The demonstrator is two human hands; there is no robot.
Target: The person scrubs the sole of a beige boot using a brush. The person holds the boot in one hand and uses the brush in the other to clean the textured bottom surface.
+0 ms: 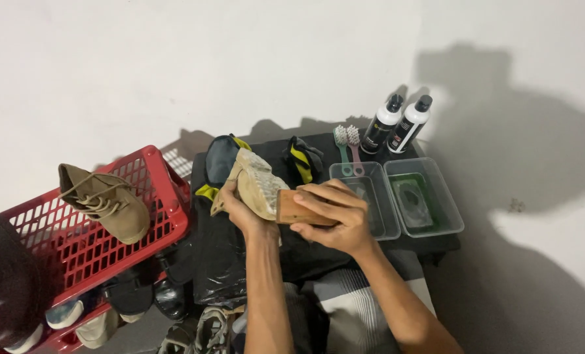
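My left hand [240,210] grips a tan suede boot [253,183] turned sole-side toward me, above a black low table [436,246]. My right hand [335,216] holds a wooden-backed brush [299,211] pressed against the boot's pale sole. The matching tan boot [105,200] with laces stands upright on a red plastic basket [161,190] at the left.
Two clear plastic tubs [430,196] sit at the table's right, with two toothbrushes [347,147] and two white bottles with black caps [397,124] behind them. Black and yellow gloves [302,160] lie at the back. Several shoes [135,301] crowd the floor below the basket.
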